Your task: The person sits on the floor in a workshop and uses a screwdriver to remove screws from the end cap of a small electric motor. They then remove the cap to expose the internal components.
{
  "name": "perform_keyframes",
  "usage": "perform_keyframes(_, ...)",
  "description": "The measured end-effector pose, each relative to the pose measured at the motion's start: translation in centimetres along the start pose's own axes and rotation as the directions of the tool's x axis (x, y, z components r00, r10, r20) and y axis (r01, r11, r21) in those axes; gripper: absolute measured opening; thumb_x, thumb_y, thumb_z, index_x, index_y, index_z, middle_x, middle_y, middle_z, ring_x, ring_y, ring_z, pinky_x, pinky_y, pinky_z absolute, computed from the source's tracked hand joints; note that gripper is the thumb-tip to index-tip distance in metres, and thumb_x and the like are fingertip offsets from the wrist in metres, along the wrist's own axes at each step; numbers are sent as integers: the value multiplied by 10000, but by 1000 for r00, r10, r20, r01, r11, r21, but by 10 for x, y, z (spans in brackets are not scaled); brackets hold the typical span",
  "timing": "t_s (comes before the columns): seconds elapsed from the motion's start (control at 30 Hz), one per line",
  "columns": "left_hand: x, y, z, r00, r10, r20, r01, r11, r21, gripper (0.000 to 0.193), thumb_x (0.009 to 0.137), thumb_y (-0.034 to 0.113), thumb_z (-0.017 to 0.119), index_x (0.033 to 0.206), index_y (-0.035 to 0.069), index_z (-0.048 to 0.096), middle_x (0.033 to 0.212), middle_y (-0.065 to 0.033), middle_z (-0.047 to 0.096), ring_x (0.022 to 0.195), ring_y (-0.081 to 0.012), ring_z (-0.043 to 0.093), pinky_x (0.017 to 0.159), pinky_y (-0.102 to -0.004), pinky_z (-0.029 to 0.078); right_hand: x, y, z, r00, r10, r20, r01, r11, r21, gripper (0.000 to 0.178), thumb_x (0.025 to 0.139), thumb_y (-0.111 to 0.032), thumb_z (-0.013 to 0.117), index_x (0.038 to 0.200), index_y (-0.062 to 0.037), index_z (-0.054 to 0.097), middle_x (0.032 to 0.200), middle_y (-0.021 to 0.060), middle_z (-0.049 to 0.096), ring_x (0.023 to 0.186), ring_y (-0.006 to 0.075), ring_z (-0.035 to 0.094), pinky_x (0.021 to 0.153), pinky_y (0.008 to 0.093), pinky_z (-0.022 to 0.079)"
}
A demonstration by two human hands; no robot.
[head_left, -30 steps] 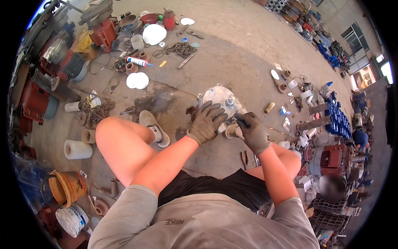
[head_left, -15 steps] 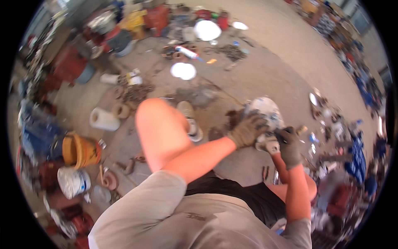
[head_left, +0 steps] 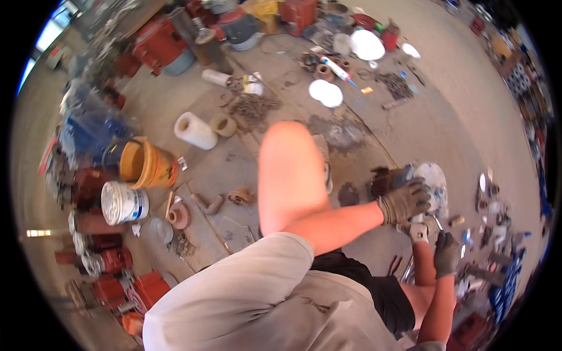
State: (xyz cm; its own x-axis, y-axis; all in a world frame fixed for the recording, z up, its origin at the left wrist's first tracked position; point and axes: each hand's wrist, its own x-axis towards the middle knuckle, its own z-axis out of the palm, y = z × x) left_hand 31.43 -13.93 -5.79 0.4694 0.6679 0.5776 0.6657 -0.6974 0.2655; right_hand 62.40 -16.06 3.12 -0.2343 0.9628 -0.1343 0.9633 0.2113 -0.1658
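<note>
Head view: gloved hands (head_left: pixel 422 225) cover much of the grey metal part (head_left: pixel 434 182).

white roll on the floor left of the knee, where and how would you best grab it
The white roll lies on its side, its open core end facing the upper left, beside a tan ring. Probably best to grip across its round middle from above, fingers over the curved sides: the top is free. The gloved left hand and right hand are busy at the pale metal part.
</note>
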Motion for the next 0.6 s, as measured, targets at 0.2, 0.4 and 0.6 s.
perform_keyframes(0.2,-4,0,20,999,-40,-36,40,999,0,474,934,438,642,1338,207,729,1426,-107,648,1493,-367,511,1373,-613,263,-84,-189,54,761,243,601,-605,-66,793,356,1199,-481,490,1090,-168,622,735,-39,518,546,106,481,495,308,417)
perform_keyframes(0.4,-3,-5,18,995,-18,-94,19,1000,11,399,917,296,677,1301,208,744,1431,-63,643,1480,-316,531,1348,-597,317,-69,-195,7,796,-85,599,-605,-97,790,370,1195,-353,565,1333,-26,670,1073,157,771,869,243,790,785,355,636)
perform_keyframes(0.6,6,-4,-3,994,-6,-108,-1,998,-65,480,811,256,825,1277,170,747,1391,-73,663,1444,-339,568,1300,-594,381,-30,-132,14,892,350,285,-390,278,878,373,1152,-363,681,1156,9,709,947,97,780,746,169,748,675,312,584)
